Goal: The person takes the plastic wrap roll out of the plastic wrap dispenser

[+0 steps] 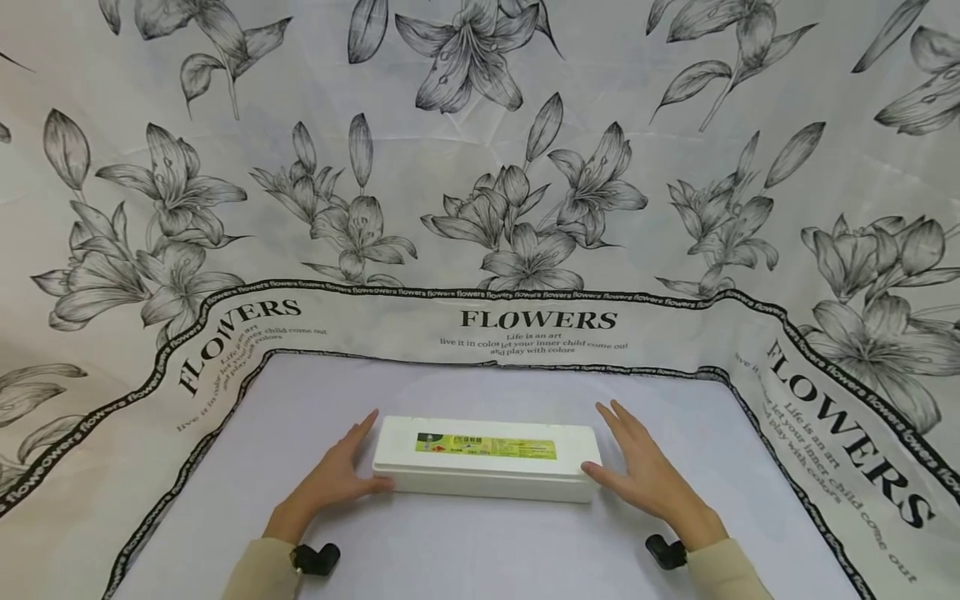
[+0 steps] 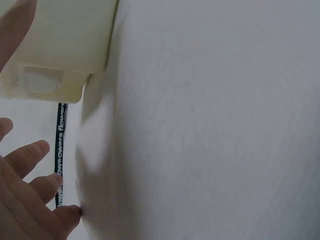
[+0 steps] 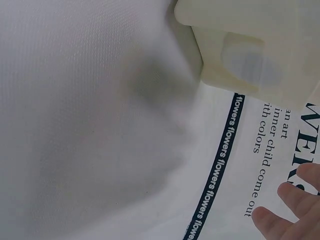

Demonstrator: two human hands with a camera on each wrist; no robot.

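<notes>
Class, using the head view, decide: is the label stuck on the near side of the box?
No, the label lies on the top of the white box, and the near side is bare.

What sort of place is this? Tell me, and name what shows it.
Probably an indoor spot set up for recording tabletop handwork, though I can't be certain: a flower-printed cloth backs and flanks a pale surface, with a white box near the middle and black devices at the wrists.
</notes>
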